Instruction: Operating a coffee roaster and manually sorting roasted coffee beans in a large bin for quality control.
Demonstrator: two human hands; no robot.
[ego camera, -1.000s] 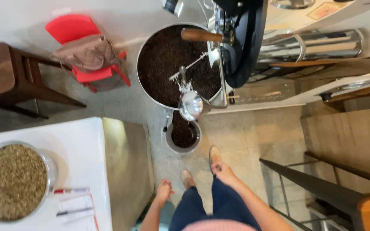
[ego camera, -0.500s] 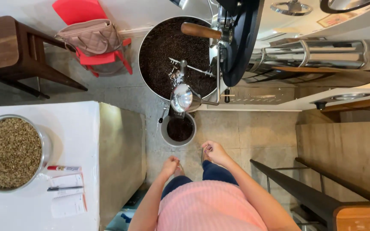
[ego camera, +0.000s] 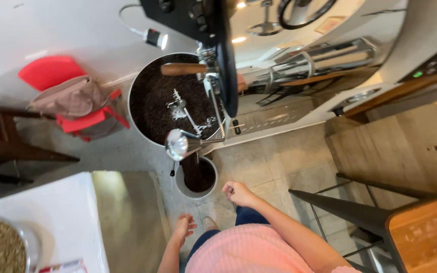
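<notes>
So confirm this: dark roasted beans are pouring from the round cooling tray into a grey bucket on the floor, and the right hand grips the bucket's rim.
Not quite. In the head view the right hand hangs free beside the grey bucket, touching nothing. Dark beans do pour from the round cooling tray.

A coffee roastery, by the look of it: a roasting machine's round cooling tray (ego camera: 165, 101) full of dark beans fills the upper centre, a bucket (ego camera: 197, 176) catches beans beneath its chute, and a metal bowl of pale green beans (ego camera: 1, 247) (unroasted) sits lower left.
</notes>
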